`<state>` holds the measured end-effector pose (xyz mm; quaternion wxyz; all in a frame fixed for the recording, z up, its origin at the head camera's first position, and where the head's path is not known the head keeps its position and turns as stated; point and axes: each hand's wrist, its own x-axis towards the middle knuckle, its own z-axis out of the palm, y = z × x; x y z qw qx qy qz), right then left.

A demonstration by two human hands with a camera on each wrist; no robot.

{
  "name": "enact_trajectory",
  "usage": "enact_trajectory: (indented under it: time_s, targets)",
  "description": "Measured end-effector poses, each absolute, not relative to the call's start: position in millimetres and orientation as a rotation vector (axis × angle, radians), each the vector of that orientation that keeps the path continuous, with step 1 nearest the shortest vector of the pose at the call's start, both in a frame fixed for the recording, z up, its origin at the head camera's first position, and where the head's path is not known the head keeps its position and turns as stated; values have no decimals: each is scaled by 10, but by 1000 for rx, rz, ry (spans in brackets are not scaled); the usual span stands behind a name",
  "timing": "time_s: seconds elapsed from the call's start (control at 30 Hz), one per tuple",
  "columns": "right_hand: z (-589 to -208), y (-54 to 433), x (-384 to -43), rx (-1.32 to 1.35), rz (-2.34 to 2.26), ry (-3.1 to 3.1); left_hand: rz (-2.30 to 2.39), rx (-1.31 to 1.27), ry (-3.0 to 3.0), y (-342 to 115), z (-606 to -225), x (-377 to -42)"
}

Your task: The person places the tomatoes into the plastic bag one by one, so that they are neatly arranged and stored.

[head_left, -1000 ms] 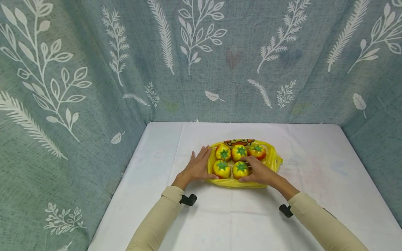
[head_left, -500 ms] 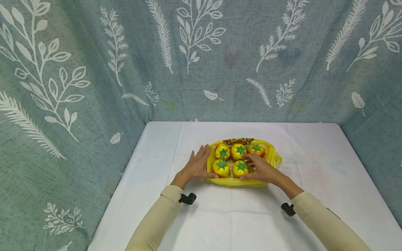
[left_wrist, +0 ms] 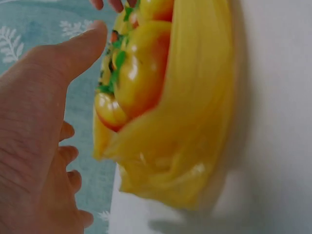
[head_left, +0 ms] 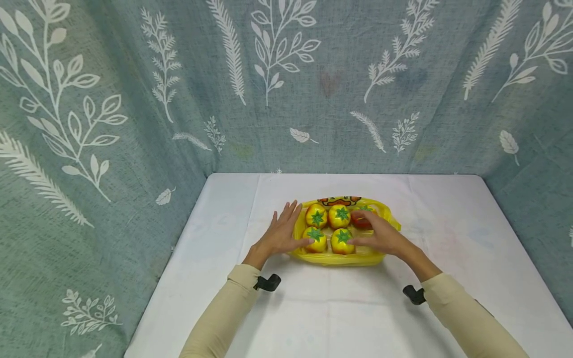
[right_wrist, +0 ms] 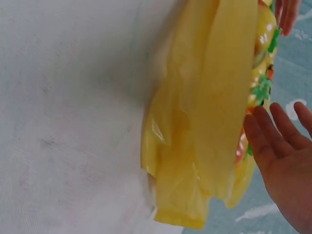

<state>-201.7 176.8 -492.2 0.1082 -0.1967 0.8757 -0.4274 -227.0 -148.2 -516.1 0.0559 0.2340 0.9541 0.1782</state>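
A yellow plastic bag (head_left: 309, 257) lies on the table with its open side up, a dark and orange print showing at its far edge. Inside sit several glossy yellow-red tomatoes (head_left: 339, 217) with green star-shaped tops. Over the bag's left end is my left hand (head_left: 281, 234), its fingers spread and its thumb above the front left tomato (head_left: 316, 244). My right hand (head_left: 380, 232) hovers above the bag's right part, fingers extended. It partly hides the back right tomato, and its thumb is near the front right tomato (head_left: 342, 242). Neither hand holds anything.
A white cloth (head_left: 304, 318) covers the table. Patterned blue-green curtains (head_left: 331, 144) hang behind it and at both sides. On each wrist is a small black camera mount, the left mount (head_left: 268, 282) and the right mount (head_left: 414, 294).
My right hand has shifted right, away from the front right tomato, and now covers more of the back right one. The left hand has lifted slightly, its thumb now above the front left tomato.
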Motion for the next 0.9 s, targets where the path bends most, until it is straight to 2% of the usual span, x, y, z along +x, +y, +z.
enact_trajectory:
  time_s: [0.53,0.9]
  targets:
    - [-4683,1860,-1941,-582,-1312,2701,540,846,3087,-1190,-4770,-2146]
    - [-4644,1874,-1951,-933,-725,3307,261,1001,3206,-1049,-4638,-2116]
